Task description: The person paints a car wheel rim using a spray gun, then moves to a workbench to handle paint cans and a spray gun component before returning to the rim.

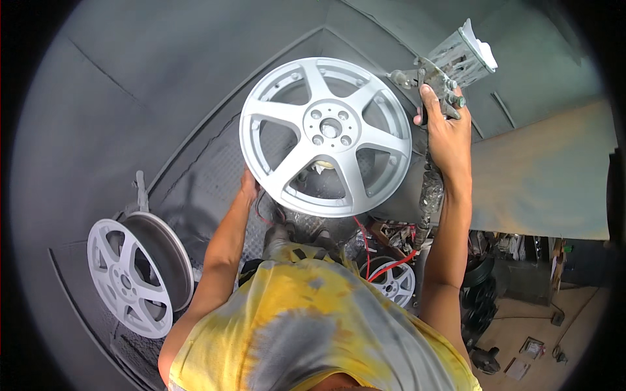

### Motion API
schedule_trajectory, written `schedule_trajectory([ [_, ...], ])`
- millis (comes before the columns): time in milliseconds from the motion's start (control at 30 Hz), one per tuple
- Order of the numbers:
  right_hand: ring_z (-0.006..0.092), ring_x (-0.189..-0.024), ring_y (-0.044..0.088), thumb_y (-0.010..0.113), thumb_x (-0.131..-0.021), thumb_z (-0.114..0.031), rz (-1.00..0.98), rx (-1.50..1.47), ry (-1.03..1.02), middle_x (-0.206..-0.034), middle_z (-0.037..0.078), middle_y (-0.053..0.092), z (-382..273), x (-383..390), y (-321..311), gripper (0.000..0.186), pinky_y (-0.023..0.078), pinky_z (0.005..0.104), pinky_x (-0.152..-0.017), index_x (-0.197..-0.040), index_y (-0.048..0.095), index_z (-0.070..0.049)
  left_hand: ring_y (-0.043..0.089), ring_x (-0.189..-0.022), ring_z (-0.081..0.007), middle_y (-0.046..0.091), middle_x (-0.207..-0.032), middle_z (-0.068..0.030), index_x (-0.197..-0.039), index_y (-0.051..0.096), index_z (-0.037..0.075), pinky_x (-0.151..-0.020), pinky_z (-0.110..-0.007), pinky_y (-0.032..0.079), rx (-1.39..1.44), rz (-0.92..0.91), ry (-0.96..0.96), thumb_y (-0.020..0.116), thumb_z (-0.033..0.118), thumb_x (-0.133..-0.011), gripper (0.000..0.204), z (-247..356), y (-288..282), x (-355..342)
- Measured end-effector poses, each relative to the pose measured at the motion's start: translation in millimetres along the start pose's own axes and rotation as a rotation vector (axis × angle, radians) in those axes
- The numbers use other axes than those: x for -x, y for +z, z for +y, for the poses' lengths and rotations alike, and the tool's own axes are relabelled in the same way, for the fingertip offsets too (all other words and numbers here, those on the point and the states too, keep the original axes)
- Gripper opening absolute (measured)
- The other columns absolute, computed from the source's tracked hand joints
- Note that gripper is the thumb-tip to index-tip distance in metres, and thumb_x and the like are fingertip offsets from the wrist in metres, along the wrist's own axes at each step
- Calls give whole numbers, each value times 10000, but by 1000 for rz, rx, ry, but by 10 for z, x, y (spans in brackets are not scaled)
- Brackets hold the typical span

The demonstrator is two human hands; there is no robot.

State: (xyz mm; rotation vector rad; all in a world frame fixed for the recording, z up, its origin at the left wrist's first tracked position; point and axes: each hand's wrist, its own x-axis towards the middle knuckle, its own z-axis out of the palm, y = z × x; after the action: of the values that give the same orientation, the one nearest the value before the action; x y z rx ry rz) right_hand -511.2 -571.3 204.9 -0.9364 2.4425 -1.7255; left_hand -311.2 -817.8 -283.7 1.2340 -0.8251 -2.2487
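A light silver-white alloy wheel rim (331,112) with several spokes faces up in front of me, at the centre of the head view. My left hand (249,186) is at its lower left edge; the fingers are hidden behind the rim, so their grip cannot be told. In my right hand (448,133) is a paint-spattered spray gun (432,81), held right of the rim with its nozzle end toward it. A paint cup (463,57) streaked with white sits on the gun. From the handle hangs a wrapped, stained hose (430,199).
Another pale wheel rim (127,279) stands at the left beside dark grey walls (111,117). A smaller-looking rim (395,285) lies low on the right, near a red hose (391,266). Dark stacked wheels or tyres (479,296) and a brownish panel (541,176) are farther right.
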Motion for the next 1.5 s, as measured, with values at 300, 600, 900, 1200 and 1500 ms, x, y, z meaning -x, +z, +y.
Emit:
schedule_trajectory([
  [300,72,-678,602,673,-1039,-281,-316,-183,26,-806,4,655,-235,371,-113,247,472,252,-626,-1076,679,-37,640,-635,-193,604,-734,-41,-919,612,105,-554,-348,582,-226,-23,-325,337,519,-1108,532,-1116,-379,700],
  [600,67,-705,559,651,-1044,-175,-655,-177,98,-845,-3,621,-136,1138,-1049,178,479,242,-650,-1122,622,-18,623,-620,-174,636,-764,-26,-931,625,110,-561,-320,555,-341,-119,-445,442,357,-1094,348,-2233,57,1921],
  [900,86,-761,564,629,-1065,-206,-421,59,-25,-903,3,623,322,1385,-1697,225,506,257,-697,-1196,626,-23,618,-646,-134,651,-787,-35,-1023,661,63,-558,-275,520,-175,-193,-336,547,321,-1085,289,-2628,673,3111],
  [1200,172,-885,719,603,-1083,-253,-802,-483,-259,-1035,102,709,77,2368,-836,305,598,292,-673,-1238,603,9,608,-1088,-185,644,-1120,-113,-1292,561,-29,-976,-353,487,-221,-346,606,477,504,-1101,572,-1400,2019,5303],
  [1500,170,-999,681,568,-1097,-262,-1199,-662,-337,-1169,114,679,-905,4341,-90,334,589,310,-794,-1315,565,-9,589,-1056,-152,664,-1130,-90,-1294,570,-17,-924,-362,491,-8,729,895,514,465,-1087,528,-1664,1011,6423],
])
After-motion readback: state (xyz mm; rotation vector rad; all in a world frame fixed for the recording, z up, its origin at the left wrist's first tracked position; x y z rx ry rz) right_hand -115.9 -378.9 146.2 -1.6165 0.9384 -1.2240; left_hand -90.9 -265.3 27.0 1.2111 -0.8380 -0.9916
